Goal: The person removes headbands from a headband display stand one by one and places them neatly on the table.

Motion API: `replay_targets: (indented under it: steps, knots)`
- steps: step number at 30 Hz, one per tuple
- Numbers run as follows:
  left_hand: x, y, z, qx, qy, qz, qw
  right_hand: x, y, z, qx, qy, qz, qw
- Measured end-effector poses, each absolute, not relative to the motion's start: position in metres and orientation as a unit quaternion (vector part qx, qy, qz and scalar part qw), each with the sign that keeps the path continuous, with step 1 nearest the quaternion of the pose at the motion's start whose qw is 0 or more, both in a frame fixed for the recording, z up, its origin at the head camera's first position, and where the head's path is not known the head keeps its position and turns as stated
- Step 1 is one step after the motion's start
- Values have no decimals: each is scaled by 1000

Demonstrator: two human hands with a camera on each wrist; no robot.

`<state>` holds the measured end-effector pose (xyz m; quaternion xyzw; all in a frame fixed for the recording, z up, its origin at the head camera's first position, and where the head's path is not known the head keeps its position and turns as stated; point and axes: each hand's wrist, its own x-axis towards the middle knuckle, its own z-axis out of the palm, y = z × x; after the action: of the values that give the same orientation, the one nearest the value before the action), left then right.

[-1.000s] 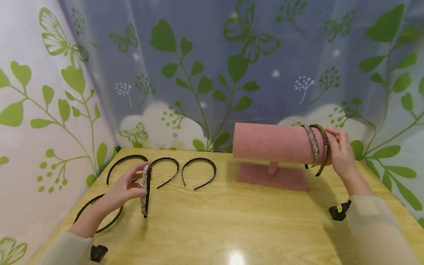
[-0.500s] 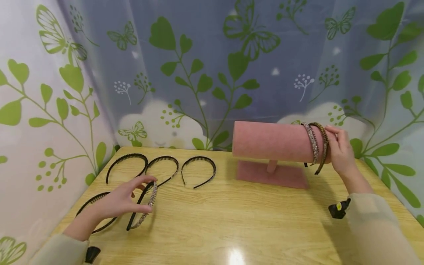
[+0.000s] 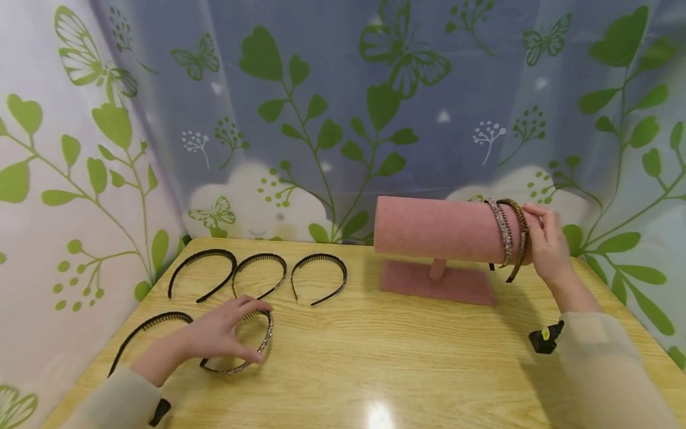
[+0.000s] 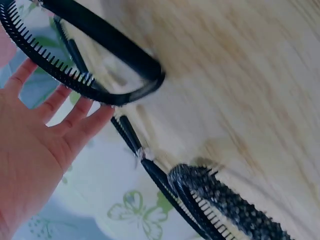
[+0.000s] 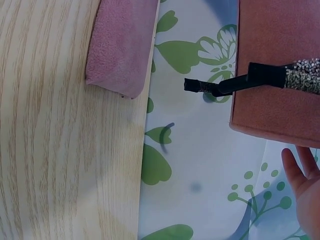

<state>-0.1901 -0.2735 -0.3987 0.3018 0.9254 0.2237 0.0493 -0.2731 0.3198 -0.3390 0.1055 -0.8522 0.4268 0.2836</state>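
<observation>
My left hand (image 3: 225, 333) holds a glittery headband (image 3: 270, 333) low over the left part of the table, thumb and fingers at opposite sides of its curve. In the left wrist view, the left fingers (image 4: 90, 117) touch the outer edge of the black headband (image 4: 117, 40), whose comb teeth face inward. My right hand (image 3: 552, 247) rests against the right end of the pink display stand (image 3: 429, 226). Its fingers (image 5: 291, 167) look fairly straight in the right wrist view. A silver glitter headband (image 3: 502, 232) and a gold-dark headband (image 3: 521, 238) hang round the stand's right end.
Three more headbands lie in a row at the back left, among them one black headband (image 3: 220, 253). Another headband (image 3: 145, 328) lies partly behind my left forearm. The wooden table (image 3: 386, 357) ends at a patterned curtain (image 3: 300, 119).
My left hand has moved right and toward me, turning the headband from upright to nearly flat. The right hand has stayed at the stand's end.
</observation>
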Motion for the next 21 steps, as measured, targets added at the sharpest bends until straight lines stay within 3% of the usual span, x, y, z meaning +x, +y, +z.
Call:
replay_targets:
  steps: [9, 21]
  knots:
    - [-187, -261, -403, 284, 945, 149, 68, -273, 321, -337, 109, -854, 421, 286]
    - [-188, -250, -407, 263, 960, 89, 42, -273, 320, -338, 120, -850, 426, 287]
